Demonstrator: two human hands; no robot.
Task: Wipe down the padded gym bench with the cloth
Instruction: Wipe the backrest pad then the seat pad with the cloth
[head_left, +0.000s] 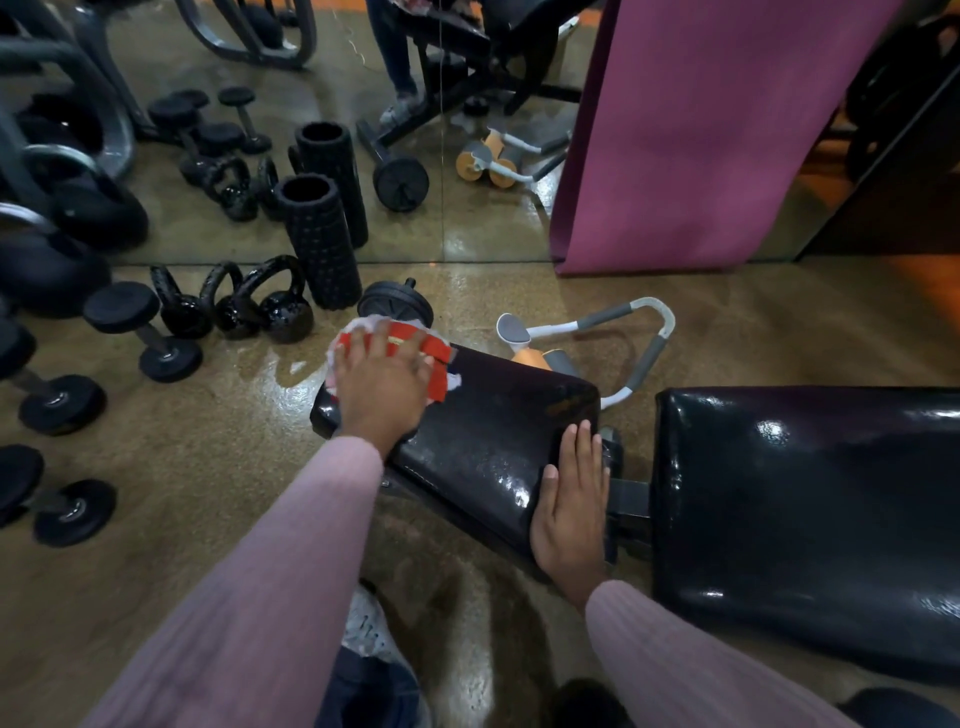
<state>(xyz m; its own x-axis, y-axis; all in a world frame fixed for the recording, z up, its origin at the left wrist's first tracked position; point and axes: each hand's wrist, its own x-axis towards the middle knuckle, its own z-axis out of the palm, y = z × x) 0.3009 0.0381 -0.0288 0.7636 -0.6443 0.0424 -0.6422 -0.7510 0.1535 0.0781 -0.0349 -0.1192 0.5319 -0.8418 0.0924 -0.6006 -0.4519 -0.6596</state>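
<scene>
A black padded gym bench lies across the lower middle, in two pads: a smaller seat pad (488, 431) and a longer back pad (800, 509) to the right. On the far left end of the seat pad lies a red and white cloth (441, 358). My left hand (382, 382) presses flat on the cloth with fingers spread. My right hand (571, 504) rests flat on the seat pad's right end, fingers straight, beside the gap between the pads.
Kettlebells (283, 306), dumbbells (140, 332) and a black foam roller (322, 244) stand on the floor to the left by a wall mirror. An ab-wheel (397, 304) and a grey-handled roller (623, 332) lie behind the bench. A purple mat (691, 135) leans at the back.
</scene>
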